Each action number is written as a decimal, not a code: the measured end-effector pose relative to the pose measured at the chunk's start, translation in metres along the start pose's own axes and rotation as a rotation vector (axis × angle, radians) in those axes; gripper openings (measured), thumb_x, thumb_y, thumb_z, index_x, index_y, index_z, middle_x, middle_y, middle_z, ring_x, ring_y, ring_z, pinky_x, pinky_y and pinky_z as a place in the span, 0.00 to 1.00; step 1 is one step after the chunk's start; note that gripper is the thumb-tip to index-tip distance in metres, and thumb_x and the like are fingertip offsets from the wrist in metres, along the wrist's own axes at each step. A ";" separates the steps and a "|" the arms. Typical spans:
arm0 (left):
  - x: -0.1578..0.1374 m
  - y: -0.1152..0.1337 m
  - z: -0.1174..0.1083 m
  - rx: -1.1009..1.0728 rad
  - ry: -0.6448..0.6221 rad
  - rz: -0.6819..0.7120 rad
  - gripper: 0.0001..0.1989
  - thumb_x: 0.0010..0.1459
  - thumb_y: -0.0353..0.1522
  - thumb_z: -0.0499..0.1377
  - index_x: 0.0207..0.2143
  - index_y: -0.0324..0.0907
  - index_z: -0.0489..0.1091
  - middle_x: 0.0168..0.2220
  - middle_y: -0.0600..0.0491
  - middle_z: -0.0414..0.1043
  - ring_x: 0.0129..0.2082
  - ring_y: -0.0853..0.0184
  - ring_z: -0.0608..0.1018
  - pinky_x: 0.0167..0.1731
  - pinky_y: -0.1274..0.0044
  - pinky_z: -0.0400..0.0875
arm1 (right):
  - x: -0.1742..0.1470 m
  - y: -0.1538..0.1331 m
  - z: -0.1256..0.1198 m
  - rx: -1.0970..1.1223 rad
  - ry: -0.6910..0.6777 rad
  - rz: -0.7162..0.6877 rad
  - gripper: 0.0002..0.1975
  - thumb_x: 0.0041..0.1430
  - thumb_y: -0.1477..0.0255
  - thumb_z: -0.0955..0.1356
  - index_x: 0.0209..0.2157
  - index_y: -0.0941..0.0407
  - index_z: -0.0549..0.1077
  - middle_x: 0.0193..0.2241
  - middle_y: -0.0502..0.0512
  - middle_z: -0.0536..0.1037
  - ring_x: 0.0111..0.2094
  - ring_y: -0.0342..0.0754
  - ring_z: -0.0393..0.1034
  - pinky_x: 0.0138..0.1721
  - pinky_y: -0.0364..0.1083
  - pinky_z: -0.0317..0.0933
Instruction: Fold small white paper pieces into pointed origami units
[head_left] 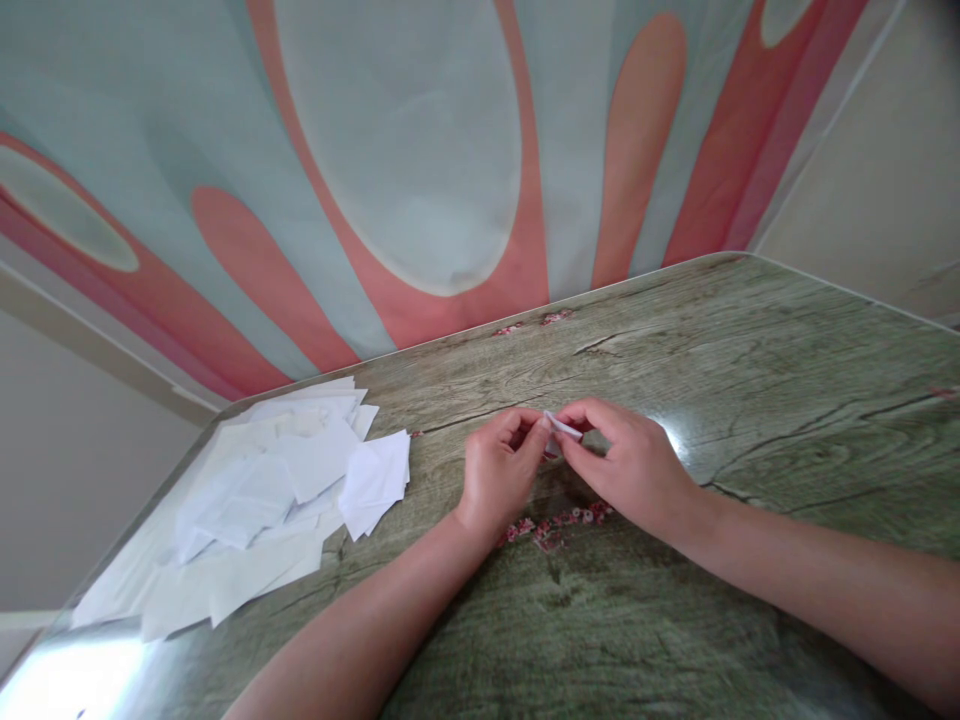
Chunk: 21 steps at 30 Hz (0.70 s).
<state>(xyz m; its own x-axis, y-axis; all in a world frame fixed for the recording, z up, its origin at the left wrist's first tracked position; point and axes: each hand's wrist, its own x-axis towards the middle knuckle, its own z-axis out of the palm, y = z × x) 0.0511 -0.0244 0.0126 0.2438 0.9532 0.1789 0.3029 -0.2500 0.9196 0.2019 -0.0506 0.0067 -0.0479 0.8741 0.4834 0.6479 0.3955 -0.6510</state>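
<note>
Between my two hands is a small folded piece of white paper (pixel 564 428), held a little above the table near its middle. My left hand (pixel 501 460) is closed, pinching the paper's left end between thumb and fingers. From the other side, my right hand (pixel 626 455) pinches the right end with thumb and forefinger. Fingers cover much of the paper, so its full shape is hidden. To the left of my left hand lies a small stack of white paper squares (pixel 375 480).
A loose, overlapping pile of white paper sheets (pixel 247 490) spreads over the table's left side. The wood-grain table (pixel 787 400) has printed pink flowers and glossy reflections. Behind its far edge stands a wall panel (pixel 405 150) patterned in red, orange and pale blue.
</note>
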 end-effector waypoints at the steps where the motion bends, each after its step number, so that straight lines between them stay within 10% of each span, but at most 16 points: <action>1: 0.000 -0.001 -0.001 0.006 -0.014 0.003 0.10 0.60 0.36 0.55 0.32 0.39 0.71 0.27 0.54 0.73 0.25 0.71 0.75 0.28 0.80 0.71 | 0.000 0.001 0.000 -0.012 0.001 -0.005 0.04 0.57 0.75 0.66 0.35 0.54 0.72 0.30 0.51 0.77 0.32 0.48 0.70 0.37 0.46 0.60; 21: 0.002 -0.005 0.000 -0.099 -0.065 -0.096 0.08 0.58 0.36 0.57 0.32 0.40 0.70 0.27 0.54 0.74 0.27 0.70 0.77 0.31 0.77 0.74 | 0.002 0.008 0.003 -0.094 0.022 -0.039 0.01 0.56 0.75 0.66 0.30 0.55 0.69 0.27 0.51 0.74 0.30 0.48 0.68 0.35 0.46 0.58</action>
<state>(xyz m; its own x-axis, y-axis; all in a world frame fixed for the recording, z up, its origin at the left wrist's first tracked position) 0.0502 -0.0214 0.0077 0.2782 0.9581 0.0687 0.2361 -0.1376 0.9619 0.2043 -0.0447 0.0011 -0.0586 0.8518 0.5205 0.7146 0.3999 -0.5740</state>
